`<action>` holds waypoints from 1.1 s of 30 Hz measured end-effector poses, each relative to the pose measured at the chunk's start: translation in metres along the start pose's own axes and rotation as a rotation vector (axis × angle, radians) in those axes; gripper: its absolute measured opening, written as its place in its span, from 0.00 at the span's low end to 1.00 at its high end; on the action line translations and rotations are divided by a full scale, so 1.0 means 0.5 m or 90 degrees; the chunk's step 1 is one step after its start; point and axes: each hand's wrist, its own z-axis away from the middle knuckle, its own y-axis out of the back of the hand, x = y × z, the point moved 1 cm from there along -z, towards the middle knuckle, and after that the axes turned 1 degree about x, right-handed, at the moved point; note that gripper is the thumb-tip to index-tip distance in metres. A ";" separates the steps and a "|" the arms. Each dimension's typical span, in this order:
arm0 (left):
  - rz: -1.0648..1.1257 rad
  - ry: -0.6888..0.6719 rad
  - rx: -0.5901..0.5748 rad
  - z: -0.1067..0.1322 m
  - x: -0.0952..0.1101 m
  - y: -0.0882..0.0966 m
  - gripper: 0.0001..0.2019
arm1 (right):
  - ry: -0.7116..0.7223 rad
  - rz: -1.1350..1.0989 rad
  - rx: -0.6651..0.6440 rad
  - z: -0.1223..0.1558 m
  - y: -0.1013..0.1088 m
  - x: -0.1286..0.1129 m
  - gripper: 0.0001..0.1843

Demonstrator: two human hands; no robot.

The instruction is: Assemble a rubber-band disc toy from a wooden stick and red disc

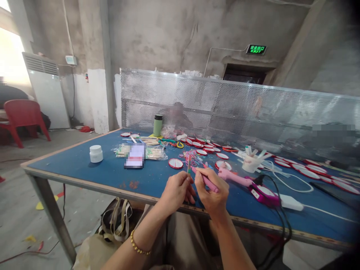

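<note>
My left hand point(177, 191) is closed on a thin flat stick point(189, 163) that stands up from the fingertips, brownish above and green lower down. In my right hand point(213, 191) is a pink pen-like tool point(210, 184), gripped like a pen with its tip close to the stick. Whether the tip touches the stick I cannot tell. Just beyond the hands lie a small tangle of pink and blue strands point(191, 156) and a round white disc with a red rim point(176, 163). A pink glue gun point(233, 176) rests to the right of my right hand.
Several red-rimmed discs point(208, 150) lie along the back. A phone point(135, 155) sits on bagged sticks point(157, 153). Around stand a white jar point(96, 153), a green bottle point(158, 125) and a white cup point(251, 164). Cables cross the right side near a purple power strip point(264, 195).
</note>
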 end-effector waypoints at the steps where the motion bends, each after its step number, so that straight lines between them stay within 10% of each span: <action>1: -0.001 -0.003 0.000 0.000 -0.002 0.000 0.11 | 0.004 -0.003 -0.003 0.000 0.000 0.000 0.09; 33: 0.095 0.090 -0.132 -0.040 0.046 0.043 0.15 | -0.156 -0.083 0.139 0.016 0.020 0.026 0.04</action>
